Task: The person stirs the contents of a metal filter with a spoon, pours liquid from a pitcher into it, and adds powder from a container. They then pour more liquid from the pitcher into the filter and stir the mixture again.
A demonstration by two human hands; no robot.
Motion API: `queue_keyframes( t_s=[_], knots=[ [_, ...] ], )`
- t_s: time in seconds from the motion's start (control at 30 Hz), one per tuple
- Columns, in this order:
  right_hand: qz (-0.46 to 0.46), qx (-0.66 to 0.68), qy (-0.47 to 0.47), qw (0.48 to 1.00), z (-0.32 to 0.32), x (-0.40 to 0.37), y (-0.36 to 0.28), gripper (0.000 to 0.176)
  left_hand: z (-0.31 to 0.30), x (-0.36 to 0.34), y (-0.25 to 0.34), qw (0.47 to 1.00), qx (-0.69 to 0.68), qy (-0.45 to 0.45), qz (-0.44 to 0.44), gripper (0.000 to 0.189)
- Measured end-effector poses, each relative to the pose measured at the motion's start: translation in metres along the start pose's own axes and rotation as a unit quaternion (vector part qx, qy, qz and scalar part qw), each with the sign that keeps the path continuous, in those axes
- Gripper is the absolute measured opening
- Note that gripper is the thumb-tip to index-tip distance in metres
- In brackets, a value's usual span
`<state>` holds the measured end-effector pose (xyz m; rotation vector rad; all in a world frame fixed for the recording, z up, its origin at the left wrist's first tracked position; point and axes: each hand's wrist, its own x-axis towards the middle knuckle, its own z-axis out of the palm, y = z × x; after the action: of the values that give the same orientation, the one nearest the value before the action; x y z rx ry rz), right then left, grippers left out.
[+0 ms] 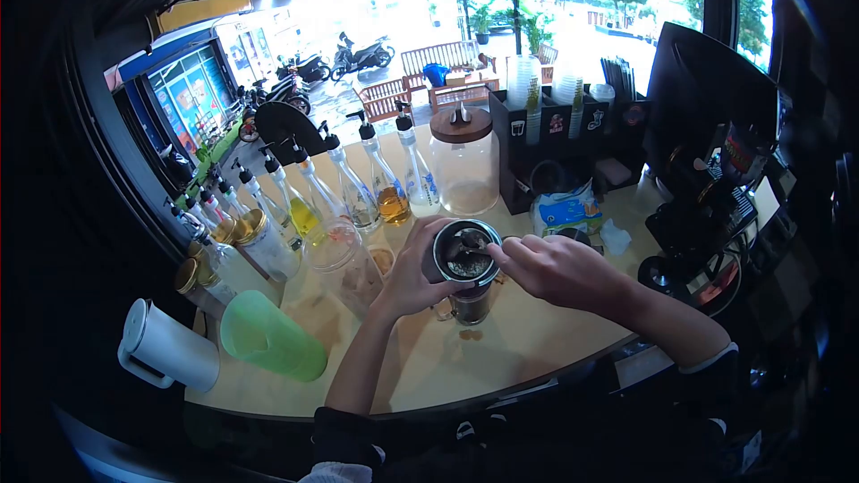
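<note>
My left hand [419, 266] is wrapped round the side of a round metal-rimmed container [438, 255], thumb near its front rim. Inside it lies a dark, grainy mass [465, 266]. Directly below the container, and partly hidden by it, a glass mug [470, 309] with dark contents stands on the counter. My right hand [537, 264] has its fingers closed on the handle of a spoon [474, 247], whose bowl dips into the container. A clear plastic jug [344, 264] stands to the left of my left hand.
Several pump bottles [365, 188] line the counter's back left. A wooden-lidded glass jar [463, 165] stands behind my hands. At left are a green pitcher [273, 335] and a white pitcher [170, 349]. Wet wipes [568, 208] and a cup organizer [564, 139] sit at back right.
</note>
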<state>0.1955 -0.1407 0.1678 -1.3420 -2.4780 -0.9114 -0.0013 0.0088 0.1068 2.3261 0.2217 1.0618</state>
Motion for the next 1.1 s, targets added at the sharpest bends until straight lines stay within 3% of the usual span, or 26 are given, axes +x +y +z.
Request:
queue_keyframes(
  t_s=[0.17, 0.27, 0.33, 0.4, 0.43, 0.5, 0.53, 0.57, 0.63, 0.83, 0.97, 1.1],
  knots=[
    [-0.019, -0.029, 0.030, 0.999, -0.003, -0.001, 0.005, 0.036, -0.001, 0.003, 0.003, 1.000, 0.005, -0.024, -0.003, 0.078],
    [-0.040, 0.084, -0.002, 0.996, -0.002, -0.003, 0.003, 0.024, -0.004, 0.004, 0.004, 1.000, 0.010, -0.018, -0.009, 0.077],
    [0.012, 0.236, 0.020, 0.972, -0.002, -0.002, 0.001, 0.020, -0.003, 0.004, 0.004, 1.000, 0.016, -0.024, -0.007, 0.077],
    [0.075, 0.395, 0.098, 0.910, 0.006, 0.001, 0.001, 0.013, -0.001, 0.003, 0.003, 1.000, 0.014, -0.023, 0.001, 0.077],
    [0.075, 0.394, 0.098, 0.911, 0.007, 0.001, 0.000, 0.013, -0.001, 0.003, 0.003, 1.000, 0.014, -0.023, 0.002, 0.077],
    [0.271, 0.627, 0.080, 0.726, 0.009, 0.001, -0.003, 0.010, -0.001, 0.002, 0.003, 1.000, -0.005, -0.025, 0.009, 0.078],
    [0.282, 0.644, 0.078, 0.707, 0.016, -0.002, 0.000, 0.013, -0.001, 0.002, 0.002, 1.000, -0.003, -0.022, 0.010, 0.078],
    [0.279, 0.644, 0.077, 0.708, 0.022, -0.003, -0.001, 0.013, 0.000, 0.001, 0.002, 1.000, -0.004, -0.024, 0.011, 0.078],
    [0.263, 0.637, 0.166, 0.705, 0.028, -0.004, -0.003, 0.014, 0.001, 0.000, 0.001, 1.000, -0.005, -0.024, 0.012, 0.079],
    [0.217, 0.609, 0.130, 0.752, 0.025, -0.011, -0.002, 0.014, -0.001, -0.001, -0.001, 1.000, 0.010, -0.015, 0.005, 0.082],
    [0.222, 0.604, 0.163, 0.748, 0.028, -0.009, -0.001, 0.016, -0.001, 0.000, 0.004, 1.000, 0.014, -0.025, 0.010, 0.081],
    [0.197, 0.612, 0.119, 0.757, 0.030, -0.013, 0.012, 0.022, -0.003, 0.002, 0.007, 0.998, 0.018, -0.052, -0.013, 0.080]
  ],
)
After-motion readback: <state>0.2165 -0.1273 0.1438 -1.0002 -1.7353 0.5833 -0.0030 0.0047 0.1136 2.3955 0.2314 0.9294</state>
